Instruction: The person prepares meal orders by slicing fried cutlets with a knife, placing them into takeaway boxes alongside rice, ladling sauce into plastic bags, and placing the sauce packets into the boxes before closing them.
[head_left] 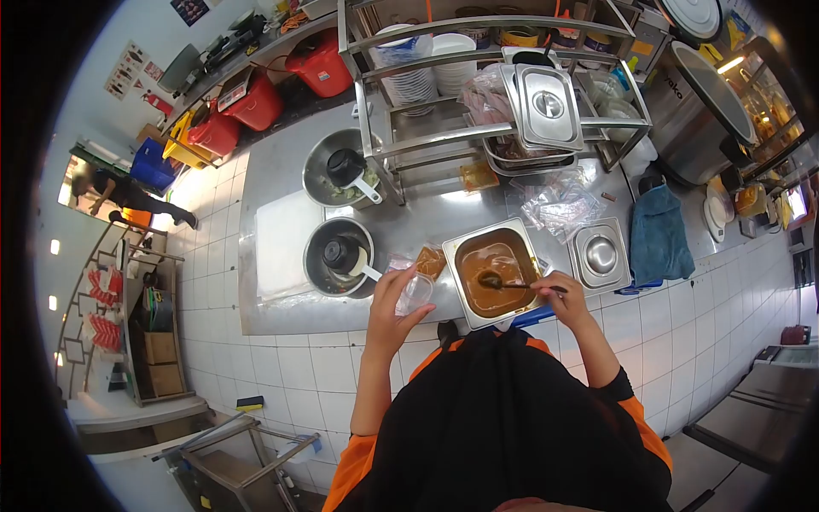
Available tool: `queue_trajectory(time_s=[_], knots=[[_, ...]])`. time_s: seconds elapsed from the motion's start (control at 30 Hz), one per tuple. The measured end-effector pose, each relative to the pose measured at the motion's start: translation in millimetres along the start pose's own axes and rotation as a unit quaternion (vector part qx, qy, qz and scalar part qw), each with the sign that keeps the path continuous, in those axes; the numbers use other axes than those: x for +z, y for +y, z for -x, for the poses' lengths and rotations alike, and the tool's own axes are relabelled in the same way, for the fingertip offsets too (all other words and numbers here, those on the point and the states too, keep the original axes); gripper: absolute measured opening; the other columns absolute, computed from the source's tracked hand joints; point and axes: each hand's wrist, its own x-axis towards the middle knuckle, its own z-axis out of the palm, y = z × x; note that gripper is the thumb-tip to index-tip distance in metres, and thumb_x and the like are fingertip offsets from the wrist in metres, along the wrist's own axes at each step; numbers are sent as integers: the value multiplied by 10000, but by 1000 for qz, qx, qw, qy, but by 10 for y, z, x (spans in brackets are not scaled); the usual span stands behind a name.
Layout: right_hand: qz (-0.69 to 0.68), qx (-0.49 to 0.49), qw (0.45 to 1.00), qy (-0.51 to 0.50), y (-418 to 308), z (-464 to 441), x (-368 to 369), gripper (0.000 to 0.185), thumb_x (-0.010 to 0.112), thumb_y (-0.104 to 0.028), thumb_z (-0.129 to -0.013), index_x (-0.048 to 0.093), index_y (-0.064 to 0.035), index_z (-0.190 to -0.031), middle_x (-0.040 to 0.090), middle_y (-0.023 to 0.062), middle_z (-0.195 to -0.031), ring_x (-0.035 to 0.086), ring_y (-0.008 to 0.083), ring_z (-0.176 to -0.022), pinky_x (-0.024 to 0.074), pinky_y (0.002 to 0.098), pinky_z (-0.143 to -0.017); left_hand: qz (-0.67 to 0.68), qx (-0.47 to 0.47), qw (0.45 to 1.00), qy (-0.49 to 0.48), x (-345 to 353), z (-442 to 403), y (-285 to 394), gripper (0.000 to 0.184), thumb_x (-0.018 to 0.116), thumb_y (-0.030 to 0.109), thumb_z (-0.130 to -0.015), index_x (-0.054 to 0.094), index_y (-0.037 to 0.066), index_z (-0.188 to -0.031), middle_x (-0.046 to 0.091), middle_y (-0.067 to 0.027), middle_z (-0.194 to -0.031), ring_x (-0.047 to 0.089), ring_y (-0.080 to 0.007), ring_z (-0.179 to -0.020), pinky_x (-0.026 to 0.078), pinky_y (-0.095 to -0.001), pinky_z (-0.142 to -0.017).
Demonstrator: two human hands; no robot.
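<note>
Brown sauce (473,290) fills a square steel pan (461,305) at the counter's front edge. My right hand (566,299) is closed on the dark handle of a ladle (490,280), whose bowl sits in the sauce. To the left of the pan, my left hand (388,309) grips a small clear plastic cup (416,293) between thumb and fingers. Just behind the cup lies a flat packet of brown sauce (431,261) in clear plastic. Beside my left hand stands a steel bowl (317,277) with a black cup and a white-handled tool in it.
A second steel bowl (320,194) stands farther back. Right of the pan are a lidded steel container (600,253), clear plastic bags (563,205) and a blue-green cloth (661,230). A metal rack (503,58) rises behind. A person (128,192) bends at far left.
</note>
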Motion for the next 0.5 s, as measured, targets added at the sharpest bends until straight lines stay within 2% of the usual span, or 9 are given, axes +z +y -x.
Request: queue_trajectory(time_s=[0.03, 0.17, 0.27, 0.37, 0.5], knots=[[-13, 21, 1000, -4, 51, 44, 47, 116, 616, -117, -884, 674, -22, -919, 663, 97, -814, 621, 237, -718, 480, 318, -644, 6, 3, 1000, -5, 15, -13, 13, 665, 828, 191, -676, 555, 46, -1265, 554, -123, -1172, 536, -293, -1076, 433, -377, -920], [-189, 191, 962, 41, 214, 200, 138, 258, 534, -211, -973, 661, 4, -906, 617, 41, -700, 559, 102, -618, 421, 233, -572, 31, 3, 999, -17, 60, 6, 46, 670, 828, 185, -674, 554, 46, -1270, 556, -122, -1170, 543, -292, -1063, 438, -370, -911], [-269, 281, 909, 148, 274, 192, 158, 355, 488, -305, -1000, 642, -7, -883, 565, 6, -627, 477, 46, -522, 345, 187, -479, 52, -10, 998, -23, 88, 45, 40, 666, 826, 174, -667, 562, 35, -1262, 564, -132, -1151, 548, -298, -1053, 435, -365, -911], [-286, 312, 880, 216, 343, 193, 165, 410, 464, -376, -1001, 624, -27, -855, 544, 0, -587, 421, 29, -459, 290, 175, -417, 60, -15, 998, -23, 98, 62, 42, 666, 827, 171, -663, 566, 29, -1259, 569, -136, -1140, 552, -299, -1047, 435, -361, -909], [-333, 320, 845, 270, 396, 184, 180, 409, 460, -395, -998, 600, -45, -840, 541, 4, -572, 424, 41, -445, 301, 183, -402, 59, -14, 998, -21, 93, 75, 15, 673, 832, 169, -659, 565, 29, -1260, 569, -137, -1140, 557, -295, -1043, 440, -357, -901]])
